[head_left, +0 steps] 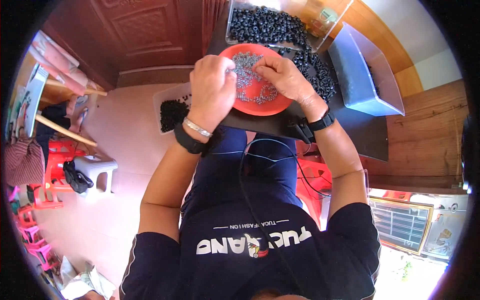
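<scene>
Here's the left hand (214, 90), fingers curled, and the right hand (287, 80), thumb near forefinger; whether either pinches anything, I can't tell. Right beneath them, small silver-grey shiny pieces (245, 61) scattered across a round red plastic bowl (265, 110).

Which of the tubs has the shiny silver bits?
The round red bowl, under the left hand and right hand. Its round red shape and silver bits set it apart: the see-through boxes nearby have black pieces showing instead.
</scene>
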`<move>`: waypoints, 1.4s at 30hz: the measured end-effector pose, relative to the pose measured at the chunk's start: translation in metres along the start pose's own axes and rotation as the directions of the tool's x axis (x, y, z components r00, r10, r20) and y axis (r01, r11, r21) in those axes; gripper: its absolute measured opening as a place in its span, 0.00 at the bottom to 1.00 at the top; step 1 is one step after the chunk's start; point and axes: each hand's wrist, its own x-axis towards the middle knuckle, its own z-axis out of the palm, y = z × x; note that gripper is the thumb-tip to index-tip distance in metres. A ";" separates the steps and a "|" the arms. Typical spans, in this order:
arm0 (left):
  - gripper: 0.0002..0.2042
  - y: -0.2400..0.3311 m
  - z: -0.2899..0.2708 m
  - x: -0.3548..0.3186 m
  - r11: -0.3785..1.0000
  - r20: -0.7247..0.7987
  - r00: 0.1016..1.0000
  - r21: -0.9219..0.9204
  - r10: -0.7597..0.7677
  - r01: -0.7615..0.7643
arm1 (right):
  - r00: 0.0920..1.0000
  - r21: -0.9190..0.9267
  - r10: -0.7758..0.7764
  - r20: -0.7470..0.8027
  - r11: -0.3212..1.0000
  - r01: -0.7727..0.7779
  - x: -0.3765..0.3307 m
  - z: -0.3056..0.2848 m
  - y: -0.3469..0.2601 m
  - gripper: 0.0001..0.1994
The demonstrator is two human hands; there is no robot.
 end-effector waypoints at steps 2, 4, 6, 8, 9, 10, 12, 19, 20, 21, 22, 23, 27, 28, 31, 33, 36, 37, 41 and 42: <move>0.06 -0.009 -0.009 0.001 0.994 0.005 0.999 -0.102 -0.050 0.050 | 0.998 0.017 -0.025 0.063 1.000 0.023 -0.003 -0.004 -0.005 0.09; 0.04 -0.009 -0.015 0.002 0.989 -0.001 0.998 -0.136 -0.063 0.063 | 0.992 0.036 -0.047 0.120 0.998 0.043 -0.006 -0.003 -0.005 0.09; 0.04 -0.009 -0.017 0.001 0.985 0.019 0.996 -0.147 -0.093 0.094 | 0.954 -0.028 -0.232 0.187 0.970 0.241 -0.006 0.004 -0.006 0.10; 0.04 -0.006 -0.017 0.001 0.986 0.025 0.996 -0.140 -0.088 0.091 | 0.936 -0.165 -0.278 0.216 0.934 0.316 -0.005 0.009 -0.014 0.09; 0.04 -0.004 -0.016 0.001 0.987 0.028 0.996 -0.137 -0.083 0.086 | 0.914 -0.300 -0.317 0.252 0.873 0.385 -0.004 0.011 -0.017 0.08; 0.04 -0.002 -0.015 0.002 0.987 0.031 0.996 -0.136 -0.081 0.085 | 0.915 -0.299 -0.317 0.249 0.874 0.384 -0.004 0.014 -0.016 0.08; 0.04 0.000 -0.014 0.001 0.986 0.039 0.996 -0.140 -0.084 0.088 | 0.912 -0.360 -0.339 0.230 0.841 0.403 -0.005 0.020 -0.013 0.08; 0.04 0.003 -0.017 0.001 0.979 0.098 0.993 -0.185 -0.072 0.090 | 0.946 -0.258 -0.307 0.101 0.910 0.323 -0.009 0.010 -0.004 0.08; 0.06 0.005 -0.017 0.001 0.985 0.160 0.987 -0.166 -0.017 0.044 | 0.970 -0.130 -0.226 0.087 0.963 0.236 -0.011 0.007 -0.005 0.08; 0.08 0.008 -0.018 0.003 0.989 0.222 0.974 -0.151 0.038 -0.004 | 0.987 0.000 -0.141 0.082 0.990 0.141 -0.013 0.005 -0.006 0.09; 0.08 0.013 -0.019 0.005 0.990 0.262 0.960 -0.127 0.099 -0.067 | 0.987 -0.001 -0.142 0.080 0.990 0.142 -0.014 0.004 -0.007 0.09; 0.08 0.016 -0.017 0.006 0.989 0.262 0.960 -0.127 0.101 -0.069 | 0.986 0.064 -0.140 0.094 0.989 0.134 -0.016 0.002 -0.009 0.09; 0.05 0.022 -0.013 0.010 0.971 0.304 0.923 -0.050 0.237 -0.233 | 0.979 0.093 -0.105 0.175 0.992 0.090 -0.015 -0.003 -0.018 0.09; 0.04 0.021 -0.014 0.011 0.970 0.310 0.920 -0.030 0.240 -0.243 | 0.979 0.094 -0.107 0.173 0.991 0.092 -0.015 -0.002 -0.017 0.09; 0.03 0.018 -0.012 0.014 0.972 0.311 0.921 -0.056 0.236 -0.230 | 0.979 0.142 -0.133 0.153 0.984 0.111 -0.016 -0.002 -0.017 0.09; 0.04 0.017 -0.010 0.014 0.973 0.307 0.924 -0.103 0.228 -0.205 | 0.980 0.121 -0.146 0.132 0.984 0.131 -0.018 -0.001 -0.021 0.08; 0.05 0.017 -0.008 0.012 0.979 0.236 0.959 -0.164 0.160 -0.123 | 0.936 -0.140 -0.351 -0.009 0.928 0.346 -0.022 0.002 -0.032 0.06; 0.05 0.017 -0.007 0.010 0.978 0.220 0.970 -0.201 0.100 -0.055 | 0.936 -0.140 -0.351 -0.010 0.928 0.346 -0.023 0.004 -0.033 0.06; 0.06 0.016 -0.004 0.008 0.966 0.246 0.967 -0.229 -0.063 0.121 | 0.843 -0.479 -0.527 -0.111 0.771 0.419 -0.025 0.007 -0.044 0.05; 0.06 0.015 -0.004 0.008 0.966 0.245 0.967 -0.229 -0.062 0.120 | 0.803 -0.579 -0.585 -0.115 0.696 0.425 -0.026 0.007 -0.047 0.05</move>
